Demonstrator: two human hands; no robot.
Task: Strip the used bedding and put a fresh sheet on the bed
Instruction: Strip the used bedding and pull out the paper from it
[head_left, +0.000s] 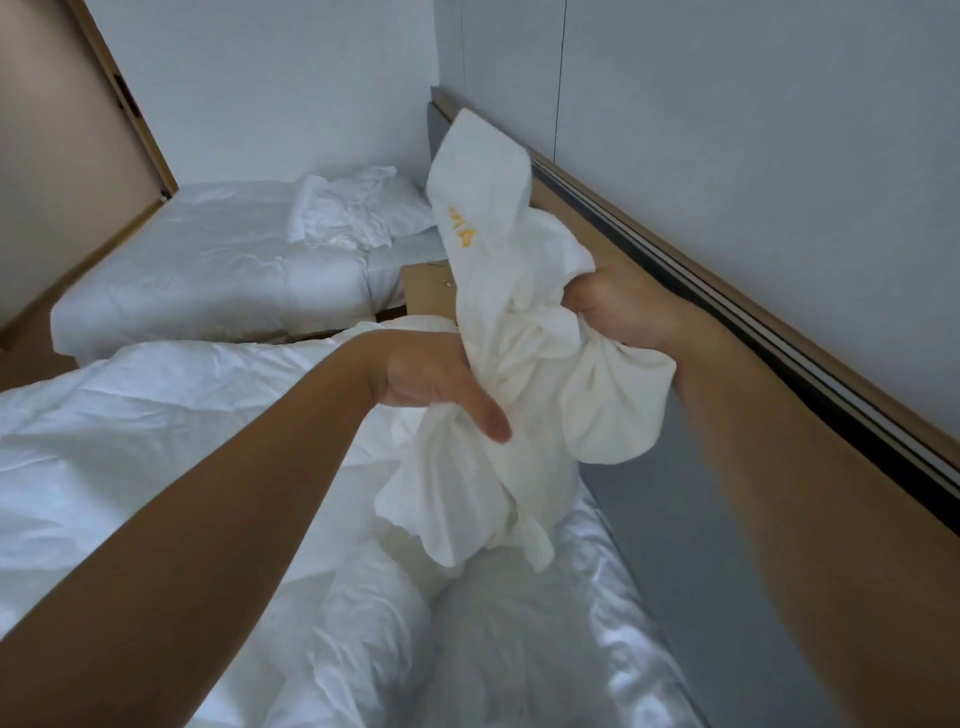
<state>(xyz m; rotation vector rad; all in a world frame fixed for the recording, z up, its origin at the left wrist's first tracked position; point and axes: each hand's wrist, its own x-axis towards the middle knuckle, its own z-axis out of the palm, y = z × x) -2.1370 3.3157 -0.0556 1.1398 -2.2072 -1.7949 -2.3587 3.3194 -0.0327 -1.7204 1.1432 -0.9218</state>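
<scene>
Nearest the lens, along the bottom edge, near bed (602, 597) dressed in a white sheet with a faint satin sheen, wrinkled into fine ridges. Across its left side, a thick white duvet (156, 415), puffy and creased, pushed into soft folds. Above that bedding, held clear of the mattress between both hands, white cloth (524, 374): thin, limp fabric bunched into a twisted wad at the middle, one loose tail hanging toward the sheet, another flap standing upward with yellow lettering (460, 231), too blurred to read. Left hand (426, 379) clamped on the wad from the left, fingers hidden behind the fabric, thumb laid straight along its front. Right hand (618, 306) closed tight round the upper right of the same cloth, fingers buried in the folds. Beside the right forearm, smooth grey headboard panel (701, 519), capped by a long wooden rail (883, 400) with a dark stripe. Farther back, between the two beds, the corner of a plain wooden nightstand (423, 291). Beyond it, far bed (208, 270) under a flat white cover, with a plump pillow (405, 205) at its head and a crumpled heap of white linen (343, 213) touching that pillow. Behind everything, matte pale walls and a slanting wooden door frame (130, 104) at far left.
</scene>
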